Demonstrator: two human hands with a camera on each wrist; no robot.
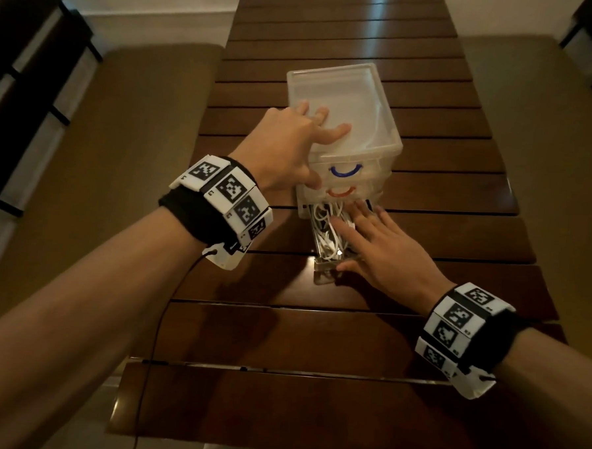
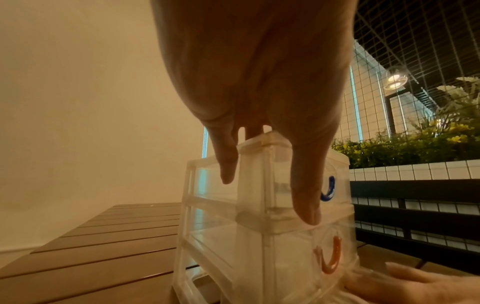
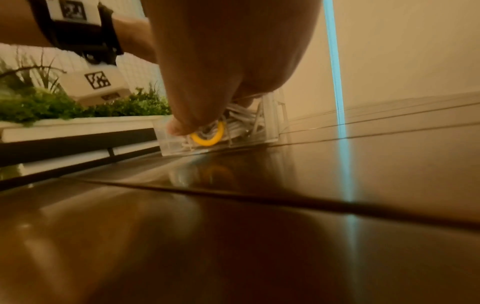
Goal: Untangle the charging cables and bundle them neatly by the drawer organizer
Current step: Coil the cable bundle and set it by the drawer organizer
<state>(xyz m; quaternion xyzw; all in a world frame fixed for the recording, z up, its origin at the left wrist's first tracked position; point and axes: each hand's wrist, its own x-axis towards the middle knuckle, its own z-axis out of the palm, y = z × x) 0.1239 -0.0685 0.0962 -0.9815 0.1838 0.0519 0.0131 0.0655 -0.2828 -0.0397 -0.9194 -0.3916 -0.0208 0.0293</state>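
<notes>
cables (image 1: 325, 232) piled in the pulled-out bottom drawer (image 1: 325, 265), long axis toward me | right hand (image 1: 382, 249) flat over them, nearer, grasping nothing | left hand (image 1: 292, 145) spread on organizer (image 1: 349, 100), bracing

A dark slatted wooden table (image 1: 367, 338) carries a clear plastic drawer organizer (image 1: 362, 100), standing upright

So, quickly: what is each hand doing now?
Left hand: open, pressing on drawer organizer.
Right hand: open, fingers on white cables in pulled-out drawer.
</notes>
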